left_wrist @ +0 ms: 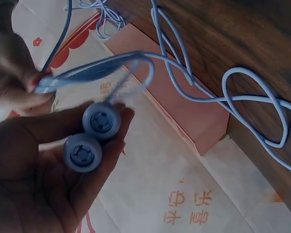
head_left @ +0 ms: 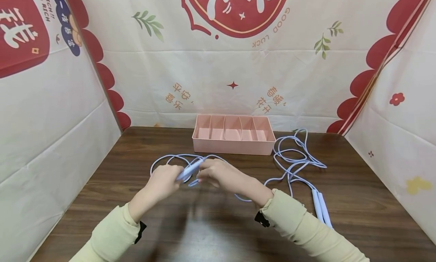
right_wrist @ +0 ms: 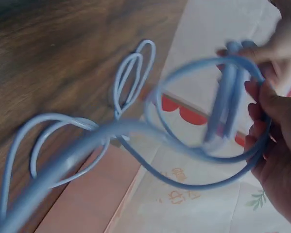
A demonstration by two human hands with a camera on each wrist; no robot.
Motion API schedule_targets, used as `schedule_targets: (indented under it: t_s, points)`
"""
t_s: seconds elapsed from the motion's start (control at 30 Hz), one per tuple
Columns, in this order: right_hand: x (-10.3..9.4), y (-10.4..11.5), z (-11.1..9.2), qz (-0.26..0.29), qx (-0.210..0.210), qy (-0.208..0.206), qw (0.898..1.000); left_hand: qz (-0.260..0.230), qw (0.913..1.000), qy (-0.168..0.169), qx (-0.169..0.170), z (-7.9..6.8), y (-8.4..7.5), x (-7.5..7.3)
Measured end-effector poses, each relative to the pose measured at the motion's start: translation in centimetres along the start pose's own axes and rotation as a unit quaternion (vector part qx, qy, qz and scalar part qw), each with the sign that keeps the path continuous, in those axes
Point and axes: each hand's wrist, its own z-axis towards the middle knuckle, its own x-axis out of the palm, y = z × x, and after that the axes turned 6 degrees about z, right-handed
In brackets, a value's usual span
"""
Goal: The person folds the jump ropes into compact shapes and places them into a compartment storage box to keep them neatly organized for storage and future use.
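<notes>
My left hand (head_left: 165, 180) grips both light-blue handles (head_left: 190, 170) of a jump rope, held side by side above the table. Their round ends (left_wrist: 101, 121) face the camera in the left wrist view, lying between thumb and fingers. Just to the right, my right hand (head_left: 221, 173) pinches the rope's blue cord (right_wrist: 198, 186) close to the handles. The cord hangs in loops from the fingers in the right wrist view, and more of it trails on the table behind the hands. Some of the left fingers are hidden in the head view.
A pink divided box (head_left: 234, 146) stands at the back of the brown table (head_left: 136, 231), against the printed cloth. On the right lies a second blue jump rope, its cord (head_left: 293, 162) tangled loosely and its two handles (head_left: 321, 209) together near the right sleeve.
</notes>
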Motion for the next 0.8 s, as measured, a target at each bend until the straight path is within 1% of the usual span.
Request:
schedule_targets:
  t_s: [0.07,0.13,0.2,0.27,0.37,0.43,0.5,0.53,0.57,0.63,0.7,0.73,0.8]
  points:
    - [-0.4,-0.3,0.1,0.051,0.005,-0.005,0.999,-0.002,0.9989,0.022,0.041,-0.2,0.0,0.0]
    - [-0.7,-0.6,0.2,0.102,0.011,-0.006,0.995,-0.013,0.9962,0.032,0.079,-0.4,0.1,0.0]
    - [-0.8,-1.0,0.2,0.155,0.024,-0.003,0.988,-0.028,0.9930,0.036,0.109,-0.7,0.2,0.0]
    - [-0.8,-1.4,0.3,0.213,0.037,0.004,0.976,-0.048,0.9902,0.035,0.126,-0.9,0.4,0.0]
    - [-0.6,-2.1,0.3,0.296,0.065,0.010,0.953,-0.088,0.9862,0.030,0.137,-1.1,0.5,0.1]
    - [-0.4,-2.4,0.2,0.341,0.084,0.004,0.936,-0.119,0.9840,0.016,0.132,-1.3,0.6,0.2]
    - [-0.1,-2.5,0.1,0.375,0.105,-0.012,0.921,-0.147,0.9817,-0.018,0.119,-1.5,0.5,0.3]
    - [0.2,-2.5,0.0,0.388,0.113,-0.022,0.914,-0.159,0.9803,-0.040,0.111,-1.6,0.5,0.4]
    - [0.4,-2.5,0.0,0.397,0.115,-0.034,0.910,-0.166,0.9787,-0.062,0.103,-1.7,0.4,0.5]
    - [0.8,-2.4,-0.2,0.399,0.110,-0.056,0.908,-0.171,0.9743,-0.113,0.092,-1.8,0.4,0.7]
    - [1.1,-2.3,-0.2,0.386,0.093,-0.075,0.914,-0.171,0.9699,-0.151,0.086,-1.8,0.3,0.9]
    - [1.3,-2.3,-0.2,0.376,0.082,-0.083,0.919,-0.167,0.9679,-0.168,0.085,-1.8,0.3,1.1]
    - [1.4,-2.2,-0.2,0.359,0.069,-0.092,0.926,-0.161,0.9638,-0.194,0.087,-1.8,0.4,1.4]
